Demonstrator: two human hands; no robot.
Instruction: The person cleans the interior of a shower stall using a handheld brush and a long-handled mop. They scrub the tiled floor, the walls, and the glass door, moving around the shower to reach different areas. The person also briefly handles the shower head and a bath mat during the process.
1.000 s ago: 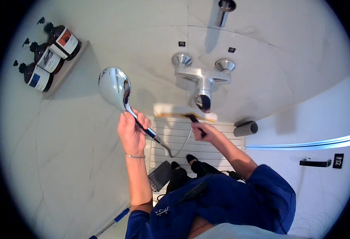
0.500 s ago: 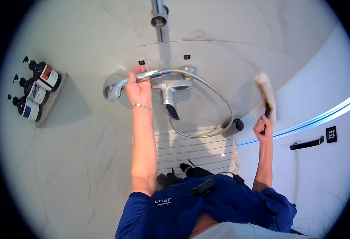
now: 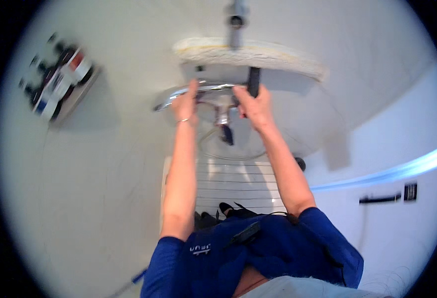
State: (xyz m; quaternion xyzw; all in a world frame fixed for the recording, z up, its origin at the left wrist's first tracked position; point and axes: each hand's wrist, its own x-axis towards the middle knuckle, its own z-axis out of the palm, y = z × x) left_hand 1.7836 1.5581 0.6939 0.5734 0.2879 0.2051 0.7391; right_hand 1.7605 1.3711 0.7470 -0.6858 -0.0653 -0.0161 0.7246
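My left hand [image 3: 185, 103] is raised to the white wall and grips a chrome hand shower [image 3: 165, 103] lying across the wall mixer [image 3: 222, 115]. Beside it, my right hand [image 3: 254, 107] is shut on the black handle [image 3: 253, 79] of a scrub brush. The brush's long cream pad [image 3: 278, 55] lies horizontally against the wall just above the mixer and crosses the chrome riser pipe [image 3: 236, 20]. The shower hose [image 3: 211, 148] loops down below the mixer. Both forearms reach up from my blue shirt.
A small wall shelf [image 3: 77, 97] with several dark bottles hangs at the upper left, blurred. A white slatted floor mat [image 3: 233, 181] lies below. A white wall with a bluish strip [image 3: 387, 174] and a black fitting [image 3: 380, 199] stands to the right.
My right hand swung the brush from the right side up to the wall above the mixer, pad now horizontal. The left hand stays on the hand shower. The view has tilted upward.
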